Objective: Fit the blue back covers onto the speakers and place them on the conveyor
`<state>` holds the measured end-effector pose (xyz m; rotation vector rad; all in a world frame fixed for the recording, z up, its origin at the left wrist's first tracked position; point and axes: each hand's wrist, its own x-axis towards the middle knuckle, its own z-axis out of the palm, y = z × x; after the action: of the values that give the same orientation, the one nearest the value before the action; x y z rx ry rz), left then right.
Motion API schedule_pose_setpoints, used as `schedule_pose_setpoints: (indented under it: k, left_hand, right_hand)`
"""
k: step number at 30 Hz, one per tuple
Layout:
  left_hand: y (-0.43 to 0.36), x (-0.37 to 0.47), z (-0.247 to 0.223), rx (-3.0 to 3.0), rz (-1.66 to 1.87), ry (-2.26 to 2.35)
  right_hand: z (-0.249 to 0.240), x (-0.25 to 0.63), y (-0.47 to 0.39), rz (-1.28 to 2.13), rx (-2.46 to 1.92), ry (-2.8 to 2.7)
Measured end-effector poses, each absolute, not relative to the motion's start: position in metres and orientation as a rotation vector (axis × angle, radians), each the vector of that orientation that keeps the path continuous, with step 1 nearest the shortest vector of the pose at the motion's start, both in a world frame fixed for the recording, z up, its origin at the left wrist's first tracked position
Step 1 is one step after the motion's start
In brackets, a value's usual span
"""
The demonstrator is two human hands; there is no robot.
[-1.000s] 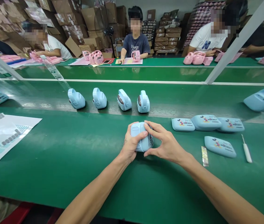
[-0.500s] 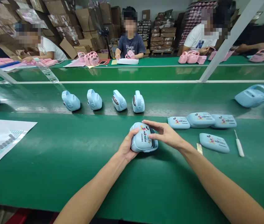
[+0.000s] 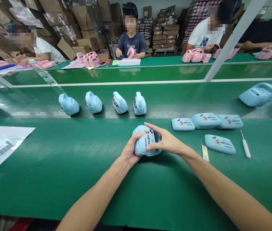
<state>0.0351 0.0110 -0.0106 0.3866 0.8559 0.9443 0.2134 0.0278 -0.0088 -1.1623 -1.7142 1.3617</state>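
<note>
A light blue device [image 3: 145, 142] with a cartoon mouse print is held just above the green table [image 3: 78, 179], near the middle of the view. My left hand [image 3: 131, 149] is wrapped round its left side, thumb on the printed face. On the right, my right hand [image 3: 166, 139] grips it too, with the thumb on the printed face and the fingers at the far edge. Printed blue covers [image 3: 183, 124] lie in a row to the right, and another blue cover [image 3: 220, 144] is nearer me, beside a small strip [image 3: 205, 153] and a white-handled screwdriver [image 3: 246, 148].
Several blue devices [image 3: 139, 104] stand along the strip beyond the table edge, with a larger-looking one [image 3: 258, 95] at the right. A sticker sheet [image 3: 3, 144] lies at the left. A slanted metal post [image 3: 234, 40] rises at the right. People sit across, handling pink items.
My right thumb has moved left across the printed face, and my right hand has closed in on the device. The view has shifted slightly. Across the table, a person's hand has risen.
</note>
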Motion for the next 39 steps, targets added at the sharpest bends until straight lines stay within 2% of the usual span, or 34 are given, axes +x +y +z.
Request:
schedule_pose_setpoints:
  k: [4, 9, 11, 19, 29, 35, 39]
  left_hand:
    - [0.012, 0.025, -0.017, 0.798, 1.033, 0.933]
    - [0.019, 0.012, -0.016, 1.288, 1.027, 1.057]
    - [0.021, 0.01, -0.014, 1.372, 1.045, 1.136]
    - [0.018, 0.011, -0.012, 1.438, 1.038, 1.15]
    - [0.02, 0.012, -0.014, 1.487, 1.025, 1.217]
    - [0.023, 0.01, -0.016, 1.405, 1.044, 1.174]
    - [0.023, 0.01, -0.019, 1.253, 1.087, 1.121]
  right_hand:
    - [-0.015, 0.214, 0.023, 1.205, -1.155, -1.841]
    - [-0.021, 0.205, 0.013, 0.659, -1.108, -2.005]
    - [-0.019, 0.203, 0.011, 0.546, -1.083, -2.063]
    - [-0.012, 0.22, 0.024, 1.003, -0.833, -1.866]
    - [-0.015, 0.209, 0.023, 0.96, -0.918, -1.723]
    - [-0.017, 0.214, 0.025, 1.165, -0.916, -1.655]
    - [-0.015, 0.215, 0.024, 1.151, -0.909, -1.673]
